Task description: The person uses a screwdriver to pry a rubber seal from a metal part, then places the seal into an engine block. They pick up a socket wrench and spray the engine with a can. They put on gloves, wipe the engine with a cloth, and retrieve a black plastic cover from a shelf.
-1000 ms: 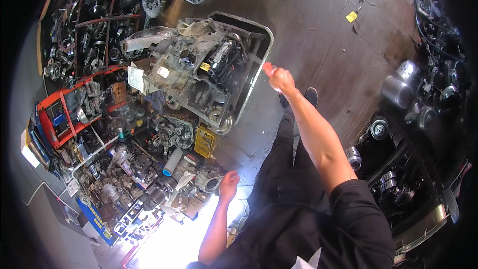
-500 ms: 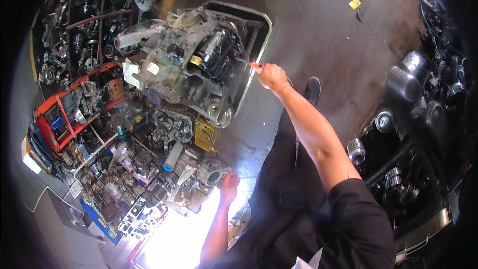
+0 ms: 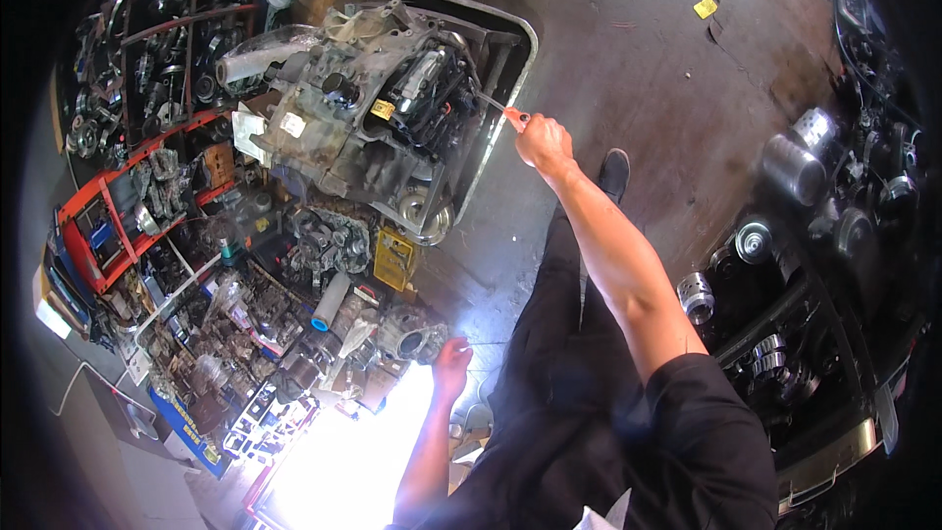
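In my right hand (image 3: pixel 546 144) I grip an orange tool (image 3: pixel 517 119) with a thin metal shaft; its exact kind is partly hidden by my fist. The shaft points left over the rim of a black tray (image 3: pixel 533 44), toward a large greyish metal gearbox (image 3: pixel 324 128). The gearbox's opened side shows dark inner parts and a yellow tag (image 3: pixel 383 109). My left hand (image 3: pixel 451 369) hangs low beside a crowded bench, near a round metal housing (image 3: pixel 403 337). Its fingers are curled, and whether anything is inside them is hidden.
A red metal frame (image 3: pixel 123 221) and a yellow plastic basket (image 3: pixel 394 258) stand left, among many greasy parts. Bright glare washes out the lower left. Metal drums (image 3: pixel 793 166) and other parts line the right. A yellow piece (image 3: pixel 706 7) lies on the floor.
My right hand has shifted slightly right and up, the orange tool's shaft now showing more. The whole view has moved a little. My left hand stays near the bench.
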The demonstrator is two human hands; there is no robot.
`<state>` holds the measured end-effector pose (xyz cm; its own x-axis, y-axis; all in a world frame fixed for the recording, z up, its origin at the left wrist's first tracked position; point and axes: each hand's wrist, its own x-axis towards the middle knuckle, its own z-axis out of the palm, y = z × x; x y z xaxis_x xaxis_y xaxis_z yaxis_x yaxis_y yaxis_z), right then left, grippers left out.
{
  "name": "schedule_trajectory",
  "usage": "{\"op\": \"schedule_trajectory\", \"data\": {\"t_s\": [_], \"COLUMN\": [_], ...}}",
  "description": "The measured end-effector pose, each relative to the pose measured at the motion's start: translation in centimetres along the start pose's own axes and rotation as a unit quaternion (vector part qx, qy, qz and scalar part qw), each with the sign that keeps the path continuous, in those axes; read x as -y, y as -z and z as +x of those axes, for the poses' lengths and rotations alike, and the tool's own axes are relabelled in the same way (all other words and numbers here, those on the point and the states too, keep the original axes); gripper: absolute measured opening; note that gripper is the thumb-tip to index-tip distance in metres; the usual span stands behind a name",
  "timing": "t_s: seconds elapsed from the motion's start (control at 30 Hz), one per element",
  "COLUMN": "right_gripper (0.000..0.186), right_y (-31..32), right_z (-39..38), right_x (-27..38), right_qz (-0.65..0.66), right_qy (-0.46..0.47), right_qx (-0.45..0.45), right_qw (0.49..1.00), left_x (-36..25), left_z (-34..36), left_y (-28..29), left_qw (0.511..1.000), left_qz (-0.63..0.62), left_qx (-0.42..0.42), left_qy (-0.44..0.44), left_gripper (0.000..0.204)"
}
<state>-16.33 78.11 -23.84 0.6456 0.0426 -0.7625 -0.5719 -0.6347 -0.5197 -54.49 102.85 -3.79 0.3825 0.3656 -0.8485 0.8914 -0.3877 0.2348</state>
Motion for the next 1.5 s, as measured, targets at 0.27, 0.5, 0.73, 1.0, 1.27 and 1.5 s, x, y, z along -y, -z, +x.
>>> {"op": "schedule_trajectory", "data": {"t_s": [0.27,0.5,0.73,1.0,1.27,1.5], "right_gripper": [0.038,0.041,0.040,0.038,0.038,0.044], "right_y": [-1.3,-1.5,-1.8,2.2,3.9,4.2], "right_z": [0.1,-1.3,-0.6,-3.4,-6.1,-8.2], "right_x": [-1.6,-1.6,-1.9,-2.5,1.0,4.3], "right_qz": [-0.026,-0.012,-0.002,0.080,0.128,0.057], "right_qy": [-0.002,-0.036,-0.008,-0.045,0.065,0.160], "right_qx": [0.042,0.030,0.006,-0.097,-0.121,-0.028], "right_qw": [0.999,0.999,1.000,0.991,0.982,0.985], "left_x": [1.0,1.4,1.3,1.0,0.0,1.0], "left_z": [0.2,0.5,-0.1,0.2,-0.4,-0.5], "left_y": [-0.5,-0.6,-1.0,-1.6,-1.6,-0.3], "left_qw": [1.000,1.000,1.000,0.999,0.998,0.994], "left_qz": [0.014,0.003,0.005,-0.034,-0.039,-0.041], "left_qx": [-0.003,-0.010,-0.014,-0.028,-0.046,-0.076], "left_qy": [0.003,-0.019,0.000,-0.016,-0.026,-0.069], "left_gripper": [0.041,0.040,0.038,0.035,0.036,0.036]}}
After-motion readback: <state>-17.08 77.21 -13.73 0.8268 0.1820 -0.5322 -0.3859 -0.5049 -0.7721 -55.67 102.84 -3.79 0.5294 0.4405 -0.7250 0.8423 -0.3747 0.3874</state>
